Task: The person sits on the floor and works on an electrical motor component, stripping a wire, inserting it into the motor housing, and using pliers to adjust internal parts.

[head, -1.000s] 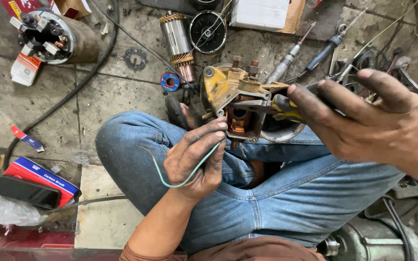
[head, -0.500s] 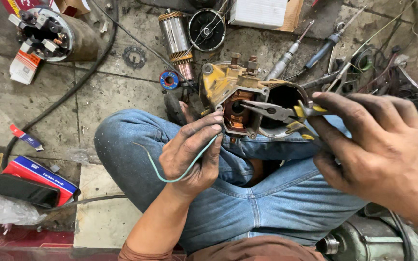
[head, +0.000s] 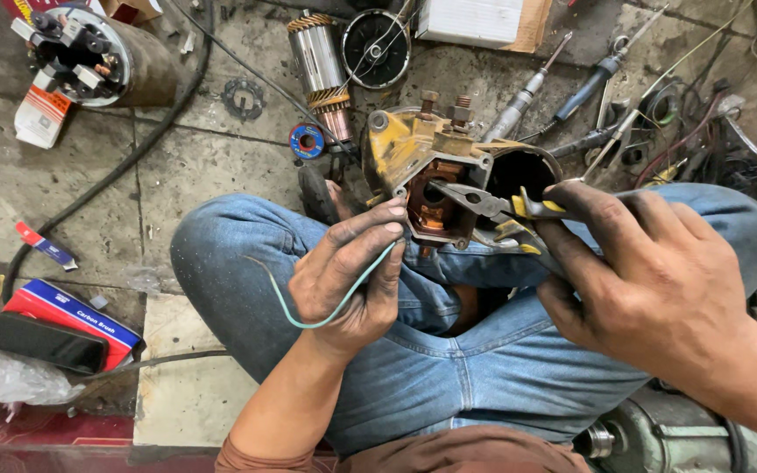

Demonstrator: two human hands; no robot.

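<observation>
left hand [head: 343, 280]: grip pinched on a green wire [head: 330, 307], fingertips at the motor housing [head: 431, 175]
right hand [head: 650, 280]: grip closed round pliers [head: 492, 203], tips inside the housing opening
motor housing: yellow, greasy, resting on the lap, against the jeans [head: 449, 359]
floor [head: 89, 201]: phone [head: 45, 343] and armature [head: 321, 74] lying well apart

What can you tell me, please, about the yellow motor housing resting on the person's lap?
The motor housing is a grimy metal casting with worn yellow paint. Two threaded studs with nuts stand on top. One open end shows copper-coloured parts inside; beside it is a dark round opening. It rests between the knees on blue jeans. The left hand, holding a green wire, touches its front, and the pliers in the right hand reach into the opening.
</observation>
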